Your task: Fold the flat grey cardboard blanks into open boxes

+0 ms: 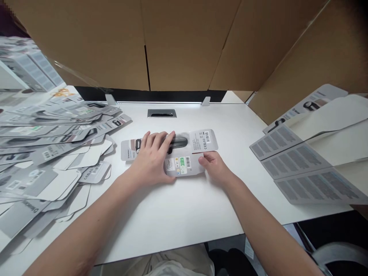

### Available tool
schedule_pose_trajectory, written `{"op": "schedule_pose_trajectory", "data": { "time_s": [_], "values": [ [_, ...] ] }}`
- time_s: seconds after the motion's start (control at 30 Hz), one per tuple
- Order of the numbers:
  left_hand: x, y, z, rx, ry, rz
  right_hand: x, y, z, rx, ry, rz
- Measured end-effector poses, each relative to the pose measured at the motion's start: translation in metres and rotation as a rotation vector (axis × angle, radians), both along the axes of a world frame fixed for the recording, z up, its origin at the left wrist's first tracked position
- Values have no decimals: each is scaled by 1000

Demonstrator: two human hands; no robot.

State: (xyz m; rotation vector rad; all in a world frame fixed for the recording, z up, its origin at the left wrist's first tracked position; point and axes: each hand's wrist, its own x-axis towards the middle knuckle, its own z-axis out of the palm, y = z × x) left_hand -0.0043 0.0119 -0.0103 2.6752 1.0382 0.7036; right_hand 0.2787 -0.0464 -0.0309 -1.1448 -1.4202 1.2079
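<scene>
A grey printed cardboard packaging sleeve [198, 138] lies on the white table in front of me, with a picture of a black device, barcodes and a green label on it. One printed panel [179, 165] is folded over toward me. My left hand [152, 159] rests across the sleeve with its fingers spread and its thumb along the near edge. At the panel's right end, my right hand [214, 165] pinches the card between thumb and fingers; its fingertips are partly hidden under the card.
Many flat, overlapping printed cards [57, 153] are heaped on the left. Folded card sleeves [301, 161] stand at the right edge. Tall brown cardboard [178, 46] walls off the back and right. A cable slot [161, 113] is set in the white table [178, 218].
</scene>
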Motion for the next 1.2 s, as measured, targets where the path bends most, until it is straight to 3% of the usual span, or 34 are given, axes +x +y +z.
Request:
{"op": "schedule_pose_trajectory", "data": {
  "time_s": [0.23,0.93,1.07,1.2],
  "values": [
    [-1,2,1,46,-9,5,3,-1,-4,41,-27,67],
    [2,-1,7,178,-78,27,3,-1,-14,39,7,-37],
    [-7,6,1,247,-176,71,5,-4,-8,66,33,3],
    [-17,16,-6,296,-322,1,0,-7,6,58,186,-3]
  ]
}}
